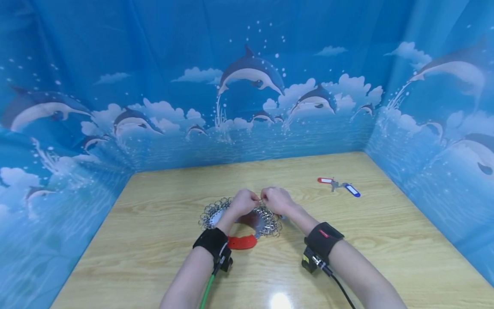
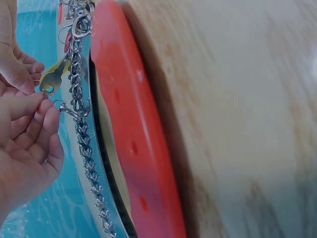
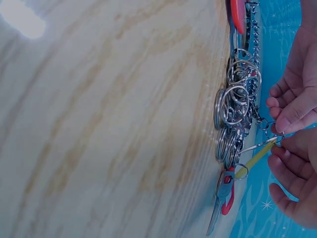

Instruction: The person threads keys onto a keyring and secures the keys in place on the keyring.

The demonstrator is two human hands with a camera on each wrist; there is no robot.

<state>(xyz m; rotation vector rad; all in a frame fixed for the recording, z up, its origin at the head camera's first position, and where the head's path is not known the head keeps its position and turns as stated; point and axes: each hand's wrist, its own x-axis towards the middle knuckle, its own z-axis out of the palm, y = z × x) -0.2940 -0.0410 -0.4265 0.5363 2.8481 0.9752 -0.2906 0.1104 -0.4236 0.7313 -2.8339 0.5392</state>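
A large metal hoop carrying many small rings (image 1: 270, 223) lies on the table, with a red curved handle (image 1: 242, 242) on its near side. Over its far rim my left hand (image 1: 244, 202) and right hand (image 1: 276, 200) meet, fingertips together. Between them is a small split key ring, mostly covered by the fingers, which both hands pinch. From it hang a silver key (image 2: 52, 78) and a yellow tag (image 3: 256, 159). A metal clasp (image 2: 73, 111) on the hoop's rings reaches close to my left fingertips.
Beyond my right hand lie keys (image 1: 335, 185) with a red tag (image 1: 325, 180) and a blue tag (image 1: 352, 190). In the right wrist view another key (image 3: 216, 210) with a red tag (image 3: 229, 199) rests beside the hoop. A blue dolphin-print curtain (image 1: 185, 141) borders the wooden table (image 1: 162, 193).
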